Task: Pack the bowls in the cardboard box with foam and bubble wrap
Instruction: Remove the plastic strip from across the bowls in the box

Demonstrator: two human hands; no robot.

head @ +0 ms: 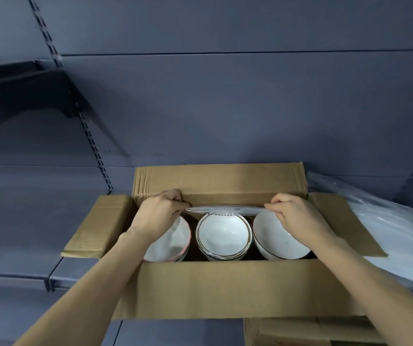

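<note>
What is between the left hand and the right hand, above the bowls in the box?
In the head view, a clear plastic sheet stretches between the left hand and the right hand, each pinching one end.

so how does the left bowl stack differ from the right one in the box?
The left white bowl stack has pink rims; the right white bowl has a dark rim. The left shows several nested rims, while on the right only one bowl is plain. The left hand and forearm cover more of the left stack than the right hand covers of the right bowl. Both sit upright in the brown cardboard box.
</note>
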